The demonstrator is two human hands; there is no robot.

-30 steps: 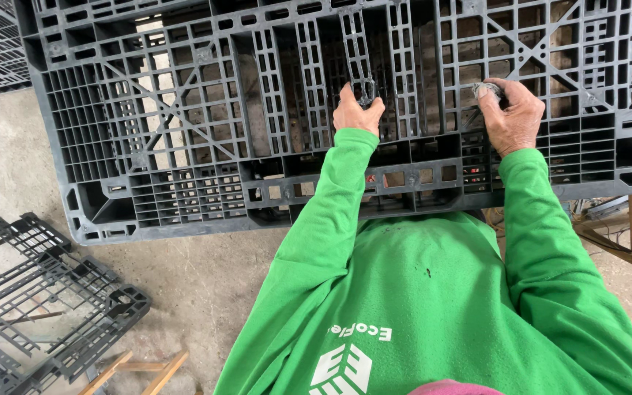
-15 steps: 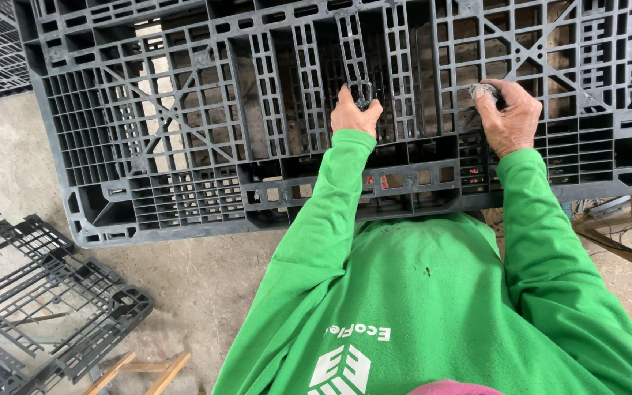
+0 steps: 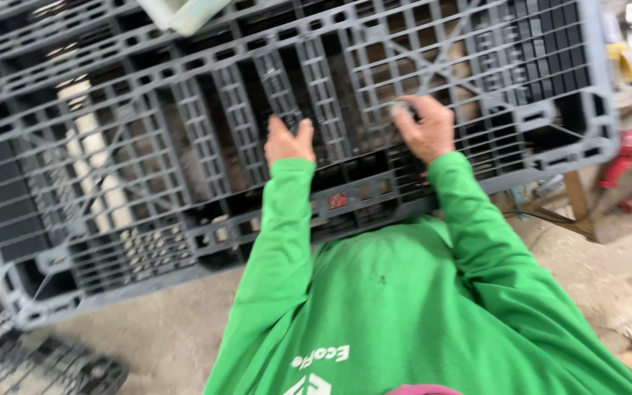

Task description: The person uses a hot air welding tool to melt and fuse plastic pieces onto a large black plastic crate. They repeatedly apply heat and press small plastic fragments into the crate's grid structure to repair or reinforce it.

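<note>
Pallet is lying lengthwise across both hands; left hand and right hand are curling fingers into its slats, equally near.

This is a workshop or yard where plastic pallets are handled, rough and industrial rather than domestic. A large grey plastic pallet with a grid of open ribs fills most of the view, and part of another dark pallet lies on the ground at the lower left. The floor is bare, dusty concrete, stained and gritty. At the right edge stands a wooden frame like a bench leg or trestle, with a red tool or pipe-like object beside it and blurred clutter above. The person wears a green work sweatshirt.
</note>
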